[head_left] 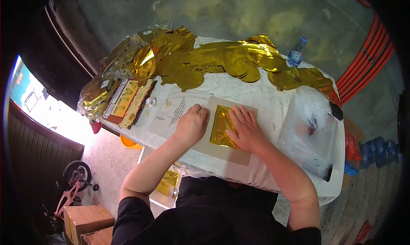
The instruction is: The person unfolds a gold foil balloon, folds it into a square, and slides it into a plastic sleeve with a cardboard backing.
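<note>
A folded square of shiny gold foil (220, 132) lies on a grey-brown cardboard sheet (237, 156). My right hand (246, 132) rests flat on the foil's right part, its fingers extended and slightly apart. At the left edge of the cardboard is my left hand (192, 124), curled into a fist against the table. Whatever its fingers may hold is hidden from this angle.
Flat gold foil balloons (218, 57) spread along the table's far side. Clear-wrapped foil packs and a patterned box (128, 103) sit at left. A clear plastic bag (305, 129) lies at right, with a water bottle (297, 52) behind it. White cloth (265, 89) covers the table.
</note>
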The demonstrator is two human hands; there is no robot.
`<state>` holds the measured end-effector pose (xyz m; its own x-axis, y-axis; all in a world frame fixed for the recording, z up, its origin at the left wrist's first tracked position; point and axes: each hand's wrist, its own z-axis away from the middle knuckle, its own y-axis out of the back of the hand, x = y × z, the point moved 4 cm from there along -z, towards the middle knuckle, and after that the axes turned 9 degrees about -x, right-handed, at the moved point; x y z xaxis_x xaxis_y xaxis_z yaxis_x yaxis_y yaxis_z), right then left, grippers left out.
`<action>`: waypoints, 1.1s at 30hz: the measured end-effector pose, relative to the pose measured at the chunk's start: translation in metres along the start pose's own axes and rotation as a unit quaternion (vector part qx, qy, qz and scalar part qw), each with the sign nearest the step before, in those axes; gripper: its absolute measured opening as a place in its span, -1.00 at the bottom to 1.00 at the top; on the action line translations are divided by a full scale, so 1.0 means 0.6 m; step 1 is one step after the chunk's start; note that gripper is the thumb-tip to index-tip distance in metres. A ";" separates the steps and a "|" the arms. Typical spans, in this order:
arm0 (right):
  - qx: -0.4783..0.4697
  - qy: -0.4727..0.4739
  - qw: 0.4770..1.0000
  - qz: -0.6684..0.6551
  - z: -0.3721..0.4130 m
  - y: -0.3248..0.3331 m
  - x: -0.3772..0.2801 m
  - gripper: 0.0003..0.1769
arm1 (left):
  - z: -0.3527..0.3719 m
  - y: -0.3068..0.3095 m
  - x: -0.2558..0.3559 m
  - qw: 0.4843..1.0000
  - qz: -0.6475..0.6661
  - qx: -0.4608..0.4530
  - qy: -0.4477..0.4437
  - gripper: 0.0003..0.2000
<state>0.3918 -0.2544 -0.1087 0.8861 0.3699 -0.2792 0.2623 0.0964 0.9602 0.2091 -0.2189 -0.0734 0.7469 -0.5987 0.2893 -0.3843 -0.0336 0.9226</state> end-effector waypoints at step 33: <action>-0.006 -0.003 1.000 0.000 0.000 0.002 -0.001 -0.28 | 0.051 0.026 0.011 0.981 0.026 -0.143 0.126 -0.76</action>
<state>0.3917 -0.2547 -0.1076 0.8888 0.3634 -0.2793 0.2577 0.1077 0.9602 0.1914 -0.2480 -0.0647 0.8551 -0.3749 0.3582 -0.2842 0.2389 0.9285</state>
